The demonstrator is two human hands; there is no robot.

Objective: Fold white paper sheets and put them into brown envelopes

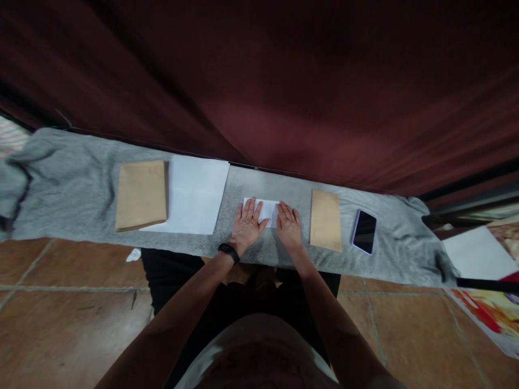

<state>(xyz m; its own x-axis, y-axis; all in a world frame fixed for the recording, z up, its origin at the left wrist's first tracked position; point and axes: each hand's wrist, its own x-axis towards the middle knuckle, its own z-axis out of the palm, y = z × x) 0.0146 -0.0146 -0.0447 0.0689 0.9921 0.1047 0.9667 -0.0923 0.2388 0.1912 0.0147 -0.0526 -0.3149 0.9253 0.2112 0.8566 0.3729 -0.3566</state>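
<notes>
A small white folded paper [268, 211] lies flat on the grey cloth in front of me. Across its left end rests my left hand [247, 224], palm down with the fingers spread. My right hand [288, 224] presses on the right end, its fingers stretched out. Both hands hide parts of the paper's ends and near edge. Right of my right hand lies a brown envelope [326, 220], apart from it. To the left, large white sheets [197, 194] lie beside a stack of brown envelopes [141, 195], which overlaps them.
The grey cloth [397, 237] covers a long narrow surface. A phone with a purple edge [364, 232] lies near its right side. A dark red curtain [284, 108] hangs behind. Tiled floor [73, 313] shows below, with a white scrap [133, 255] on it.
</notes>
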